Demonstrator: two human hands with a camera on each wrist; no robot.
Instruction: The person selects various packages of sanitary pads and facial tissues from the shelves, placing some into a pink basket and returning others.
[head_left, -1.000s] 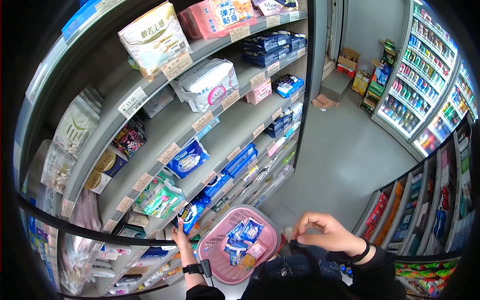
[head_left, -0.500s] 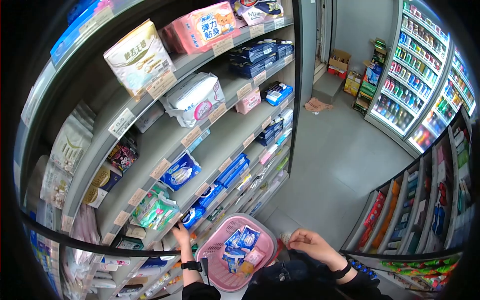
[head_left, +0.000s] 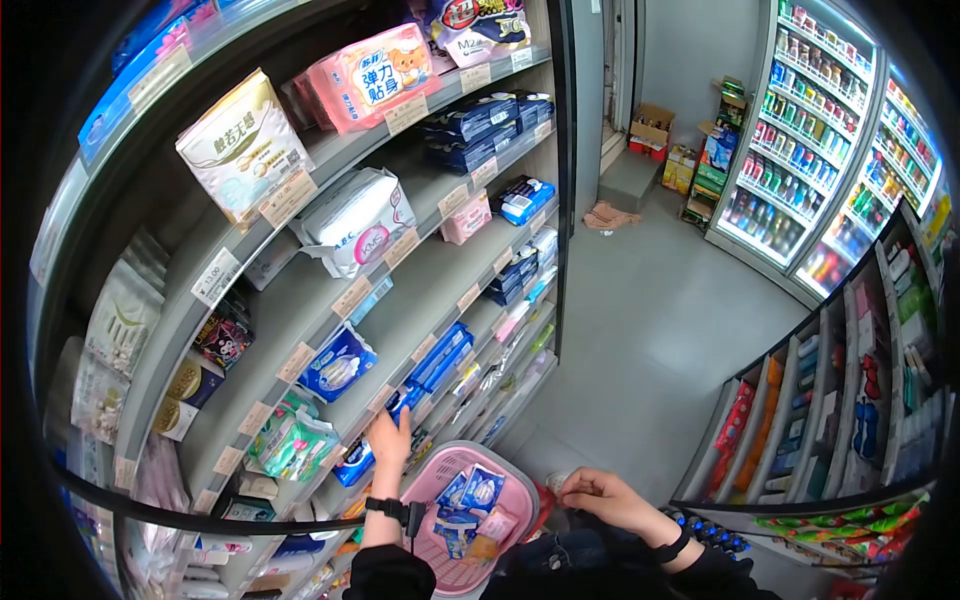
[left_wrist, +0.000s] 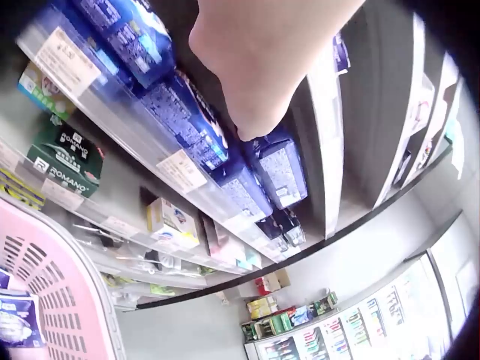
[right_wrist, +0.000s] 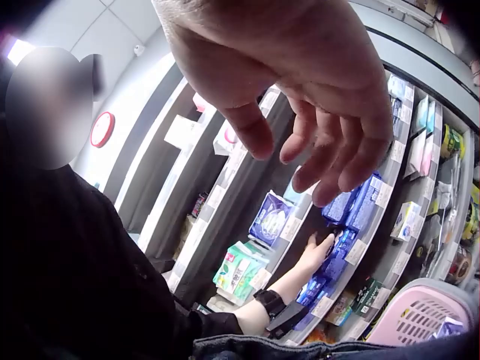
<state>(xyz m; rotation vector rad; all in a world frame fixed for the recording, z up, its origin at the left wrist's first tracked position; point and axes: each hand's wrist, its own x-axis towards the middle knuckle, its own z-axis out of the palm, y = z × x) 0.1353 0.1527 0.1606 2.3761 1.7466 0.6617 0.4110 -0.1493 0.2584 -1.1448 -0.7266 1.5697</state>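
Observation:
My left hand (head_left: 388, 440) reaches to a lower shelf, its fingers extended at the blue packs (head_left: 405, 398). In the left wrist view the wrist and hand pass above that row, close over a blue pack (left_wrist: 277, 171); the fingertips are hidden there. From the right wrist view, thumb and fingers lie spread at the packs. My right hand (head_left: 605, 497) hangs in front of the body with loosely curled fingers and nothing in them. Below the shelf is a pink basket (head_left: 480, 449) holding several blue-and-white packs (head_left: 483, 488) and a pink one.
A green pack (head_left: 292, 440) and a blue pack (head_left: 340, 362) stand on the shelf to the left. Price tags line the shelf edges. Across the aisle is another shelf unit (head_left: 800, 420). Drink coolers (head_left: 800, 140) and cartons (head_left: 652, 128) stand at the back.
The left hand was at a tilted blue pack near the shelf's front; that pack now lies on the shelf, and the hand has moved right along the row. The right hand has lowered slightly.

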